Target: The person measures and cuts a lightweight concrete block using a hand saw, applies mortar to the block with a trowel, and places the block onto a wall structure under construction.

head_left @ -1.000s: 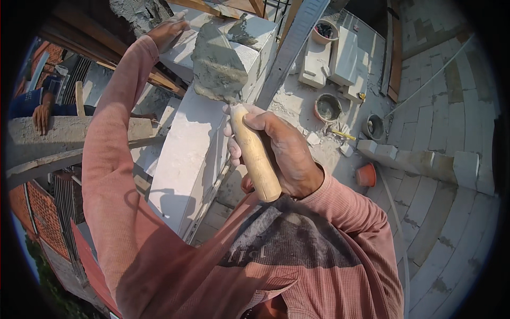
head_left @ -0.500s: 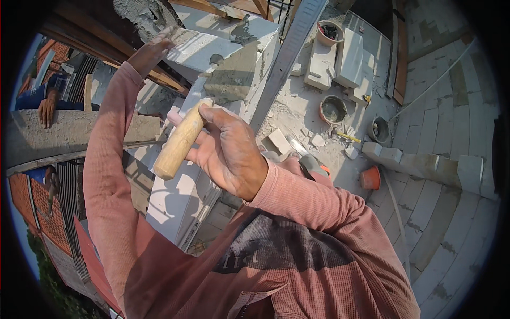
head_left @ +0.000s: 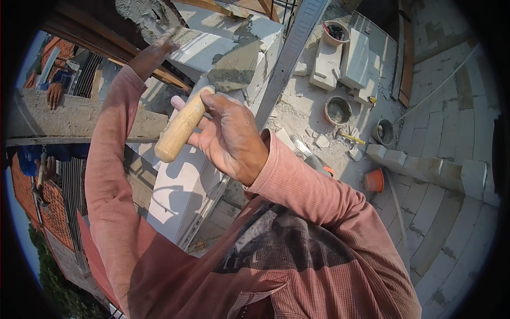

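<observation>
My right hand point(head_left: 231, 133) grips a trowel by its thick pale wooden handle point(head_left: 181, 130), whose butt points down and left. What seems to be its grey, mortar-coated blade lies over the white blockwork point(head_left: 204, 50) ahead and is hard to tell from the mortar. At the upper left my left hand point(head_left: 155, 54) reaches out with fingers extended, by a rough mortar-crusted column point(head_left: 151, 18); whether they touch it I cannot tell. Below the handle, a long white block point(head_left: 175, 199) carries the shadow of hand and tool.
A co-worker's hand point(head_left: 54, 95) rests on a concrete beam point(head_left: 64, 119) at left; the other holds a claw hammer point(head_left: 40, 189) below. A metal upright point(head_left: 289, 58) stands beside the blockwork. Rightward are stacked blocks point(head_left: 355, 66), buckets point(head_left: 338, 110), rubble and a low block wall point(head_left: 419, 165).
My right hand stays closed on the trowel; handle and blade have shifted slightly up in view. At left, the co-worker's hammer has come further into sight. My left hand keeps its place.
</observation>
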`<control>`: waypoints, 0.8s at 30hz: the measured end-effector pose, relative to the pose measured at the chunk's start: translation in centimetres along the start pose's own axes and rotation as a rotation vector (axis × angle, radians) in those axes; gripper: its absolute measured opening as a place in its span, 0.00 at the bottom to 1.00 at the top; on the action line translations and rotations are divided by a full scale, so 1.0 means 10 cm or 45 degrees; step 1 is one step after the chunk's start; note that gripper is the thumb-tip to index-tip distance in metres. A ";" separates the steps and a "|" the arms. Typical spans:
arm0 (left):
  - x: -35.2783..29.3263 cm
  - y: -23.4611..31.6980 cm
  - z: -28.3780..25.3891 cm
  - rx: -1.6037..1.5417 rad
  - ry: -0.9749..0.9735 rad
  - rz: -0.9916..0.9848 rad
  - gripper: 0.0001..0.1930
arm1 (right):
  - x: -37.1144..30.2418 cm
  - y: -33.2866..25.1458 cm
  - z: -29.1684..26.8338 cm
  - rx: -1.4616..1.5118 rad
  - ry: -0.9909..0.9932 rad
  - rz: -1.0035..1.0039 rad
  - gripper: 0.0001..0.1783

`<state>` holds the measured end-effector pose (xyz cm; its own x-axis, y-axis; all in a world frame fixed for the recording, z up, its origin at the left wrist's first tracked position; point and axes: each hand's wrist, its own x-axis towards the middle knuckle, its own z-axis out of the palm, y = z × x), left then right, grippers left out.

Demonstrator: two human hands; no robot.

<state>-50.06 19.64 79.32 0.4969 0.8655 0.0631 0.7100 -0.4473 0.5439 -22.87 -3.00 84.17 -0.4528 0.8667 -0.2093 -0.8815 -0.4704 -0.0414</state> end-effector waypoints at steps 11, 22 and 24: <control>-0.02 0.01 -0.31 0.493 -0.144 0.332 0.20 | 0.03 0.06 -0.01 0.018 -0.147 -0.013 0.14; -0.49 0.72 -0.87 -0.253 0.099 -0.360 0.36 | -0.92 -0.10 -0.15 -0.126 -0.130 0.593 0.30; -0.40 1.23 -1.01 -0.458 0.260 -0.374 0.34 | -1.12 -0.40 -0.24 -0.246 -0.281 0.669 0.30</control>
<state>-48.31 12.99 94.17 0.1688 0.9856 0.0070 0.5707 -0.1035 0.8146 -13.97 -11.24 84.30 -0.8564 0.5145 -0.0426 -0.5014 -0.8487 -0.1684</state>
